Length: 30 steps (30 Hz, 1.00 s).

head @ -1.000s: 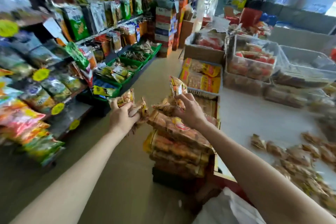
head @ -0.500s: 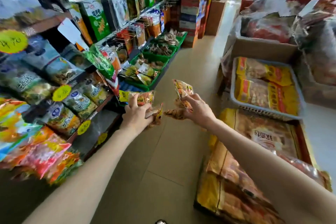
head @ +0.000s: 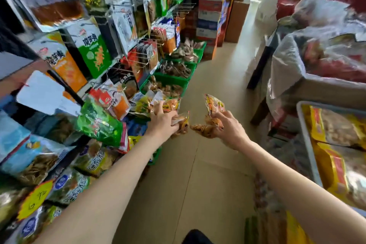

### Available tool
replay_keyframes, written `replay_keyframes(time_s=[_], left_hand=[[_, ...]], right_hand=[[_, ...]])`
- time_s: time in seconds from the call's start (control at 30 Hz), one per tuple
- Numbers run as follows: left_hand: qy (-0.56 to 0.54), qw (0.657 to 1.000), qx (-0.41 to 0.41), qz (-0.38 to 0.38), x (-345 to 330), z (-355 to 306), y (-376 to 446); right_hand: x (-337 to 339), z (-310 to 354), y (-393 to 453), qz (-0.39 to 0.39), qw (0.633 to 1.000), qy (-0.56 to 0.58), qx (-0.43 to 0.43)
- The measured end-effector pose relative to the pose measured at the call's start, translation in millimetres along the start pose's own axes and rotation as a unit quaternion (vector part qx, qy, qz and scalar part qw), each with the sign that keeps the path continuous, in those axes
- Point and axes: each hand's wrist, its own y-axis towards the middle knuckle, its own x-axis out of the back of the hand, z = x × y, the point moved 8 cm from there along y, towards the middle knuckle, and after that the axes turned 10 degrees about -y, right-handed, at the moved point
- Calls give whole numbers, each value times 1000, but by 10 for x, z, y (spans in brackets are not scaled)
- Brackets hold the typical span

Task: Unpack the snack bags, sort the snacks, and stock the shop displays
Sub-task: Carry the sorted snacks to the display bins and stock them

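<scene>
Closest to us, both arms reach out over the aisle floor (head: 208,164), and each hand has its fingers curled round a little bunch of small orange snack packets; the left hand (head: 163,122) grips its snack packets (head: 183,125) just short of the green bins, one more poking up by the fingers, and the right hand (head: 227,128) pinches another handful (head: 208,127) just right of them, one packet standing up above the knuckles; the two bunches nearly touch tip to tip. Just past the left hand sit the green bins (head: 168,78) along the foot of the shelving, already holding loose packets of similar stuff, so we'd say stocking is well under way but these handfuls aren't dropped in yet. Right of the bins, across the aisle, a tray of big yellow bags (head: 336,144) and an open plastic-lined carton (head: 316,69) look unsorted, so plenty left. Beyond the bins, stacked cardboard boxes (head: 210,14) close off the aisle.
</scene>
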Motion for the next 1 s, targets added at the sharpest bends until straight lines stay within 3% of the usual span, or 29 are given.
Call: replay_keyframes(time_s=[0.23,0.53,0.63,0.8,1.0], left_hand=[[-37,998,-27,50,-252,-264,2309],[-64,993,48,82,-623,353,5118],[-26,993,82,87,-718,712,5933],[59,988,71,122,-1009,1004,7111],[121,967,110,197,-1515,1650,7971]], right_hand=[[72,-713,1977,-12,997,9,-73],[-432,-1138,5012,92,993,-2,-78],[-697,-1107,5989,119,991,-27,-51],[-1107,-1223,7401,140,989,-39,-35],[-2096,-1264,8516,206,977,-47,-4]])
